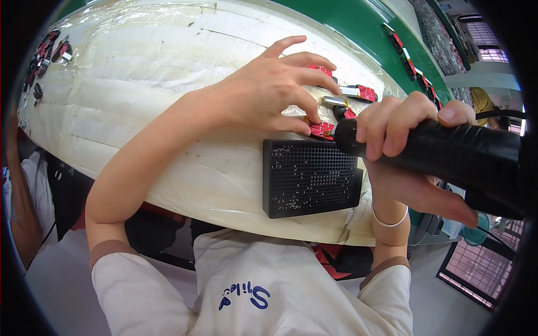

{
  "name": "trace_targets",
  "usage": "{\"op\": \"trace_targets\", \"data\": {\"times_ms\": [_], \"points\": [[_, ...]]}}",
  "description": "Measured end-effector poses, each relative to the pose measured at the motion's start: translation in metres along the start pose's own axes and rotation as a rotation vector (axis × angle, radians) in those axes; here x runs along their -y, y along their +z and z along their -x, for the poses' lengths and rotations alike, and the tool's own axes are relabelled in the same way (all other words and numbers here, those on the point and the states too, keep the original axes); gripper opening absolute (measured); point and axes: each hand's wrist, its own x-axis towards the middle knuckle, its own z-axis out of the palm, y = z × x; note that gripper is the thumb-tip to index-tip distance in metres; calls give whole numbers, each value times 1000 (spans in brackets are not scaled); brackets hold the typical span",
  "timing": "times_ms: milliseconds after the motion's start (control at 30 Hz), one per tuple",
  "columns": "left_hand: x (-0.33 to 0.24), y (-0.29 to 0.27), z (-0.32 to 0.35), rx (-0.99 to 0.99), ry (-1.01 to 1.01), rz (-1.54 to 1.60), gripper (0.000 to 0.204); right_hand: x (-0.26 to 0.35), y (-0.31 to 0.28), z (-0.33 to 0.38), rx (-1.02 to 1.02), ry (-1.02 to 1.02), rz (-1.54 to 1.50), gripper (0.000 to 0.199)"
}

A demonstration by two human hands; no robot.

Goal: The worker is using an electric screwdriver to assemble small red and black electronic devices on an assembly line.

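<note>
Black electric screwdriver is gripped by right hand; small red part is pinned by left-hand fingers on worktop, steadying it.

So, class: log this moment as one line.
left hand: pins small red part | right hand: grips black power screwdriver | black screw tray: beside part
</note>
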Motion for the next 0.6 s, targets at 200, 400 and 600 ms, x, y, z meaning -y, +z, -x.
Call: {"op": "trace_targets", "data": {"times_ms": [200, 400, 600], "points": [[1, 1, 2, 54, 12, -48, 13, -9, 2, 4, -9, -18, 11, 98], [-1, 2, -1, 55, 11, -25, 15, -6, -4, 5, 45, 23, 67, 98], [-5, -1, 2, 84, -16, -54, 15, -6, 4, 6, 19, 63, 119, 98]]}}
